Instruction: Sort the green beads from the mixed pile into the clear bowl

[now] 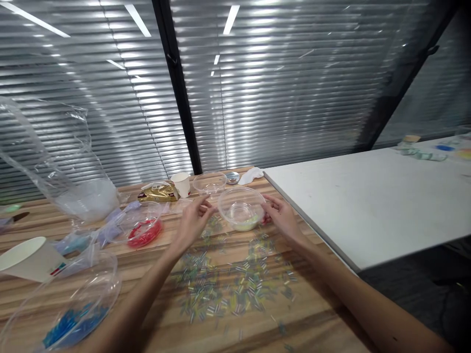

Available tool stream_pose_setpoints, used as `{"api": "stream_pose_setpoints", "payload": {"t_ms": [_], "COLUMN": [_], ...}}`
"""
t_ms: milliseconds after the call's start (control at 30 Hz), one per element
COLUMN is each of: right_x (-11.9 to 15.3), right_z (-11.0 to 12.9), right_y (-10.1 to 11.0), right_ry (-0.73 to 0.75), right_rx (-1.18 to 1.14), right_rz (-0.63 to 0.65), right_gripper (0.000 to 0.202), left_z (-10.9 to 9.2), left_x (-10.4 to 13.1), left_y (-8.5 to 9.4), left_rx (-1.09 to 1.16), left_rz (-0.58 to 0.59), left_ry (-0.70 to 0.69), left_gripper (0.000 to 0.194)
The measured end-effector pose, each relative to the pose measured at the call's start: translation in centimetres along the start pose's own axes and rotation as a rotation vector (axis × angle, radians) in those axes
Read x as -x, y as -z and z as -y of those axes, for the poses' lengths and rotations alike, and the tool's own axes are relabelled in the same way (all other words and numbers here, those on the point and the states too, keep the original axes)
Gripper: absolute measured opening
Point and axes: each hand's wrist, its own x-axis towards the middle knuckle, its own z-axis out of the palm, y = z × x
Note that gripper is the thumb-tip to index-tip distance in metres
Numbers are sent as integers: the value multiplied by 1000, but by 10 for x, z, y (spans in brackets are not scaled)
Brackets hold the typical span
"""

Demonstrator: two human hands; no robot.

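A clear plastic bowl point(241, 200) with some pale yellow-green pieces at its bottom is at the far part of the wooden table. My right hand point(280, 215) grips its right rim between thumb and fingers. Just left of the bowl is my left hand point(196, 216), fingers loosely bent and apart, with nothing visible in them; it looks separate from the rim. Many small tube-like pieces point(239, 284), yellow, green and clear, lie scattered on the table between my forearms.
Left are a clear bowl with blue pieces point(75, 326), a bowl with red pieces point(145, 233), a paper cup point(31, 257) and a plastic bag point(86, 196). Behind stand a gold packet point(158, 192), another cup point(181, 184) and a clear bowl point(209, 182). A white table point(368, 196) adjoins right.
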Motion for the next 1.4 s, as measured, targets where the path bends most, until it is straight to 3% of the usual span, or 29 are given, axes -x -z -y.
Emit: {"api": "stream_pose_setpoints", "payload": {"t_ms": [100, 233, 333, 467, 633, 867, 1200, 1400], "right_x": [1, 0, 2, 6, 9, 8, 14, 14], "right_z": [3, 3, 0, -1, 1, -2, -1, -2], "right_y": [2, 6, 6, 4, 3, 4, 1, 3], "right_ry": [17, 71, 44, 2, 12, 55, 110, 129], "right_rx": [16, 93, 101, 73, 78, 110, 196, 239], "right_rz": [-30, -50, -18, 21, 5, 8, 28, 30], "right_gripper": [58, 55, 57, 58, 60, 57, 58, 56], "left_z": [-7, -8, -5, 0, 8, 20, 15, 17], "left_x": [-5, -6, -5, -3, -1, -1, 1, -1], "left_y": [23, 40, 41, 36, 30, 30, 29, 32], "left_rx": [-154, -293, -357, -419, -456, -457, -430, -451], "left_rz": [11, 320, 502, 620, 627, 586, 576, 571], "left_ry": [-49, -12, 14, 21, 31, 39, 14, 56], "left_gripper": [35, 10, 14, 26, 32, 25, 33, 22]}}
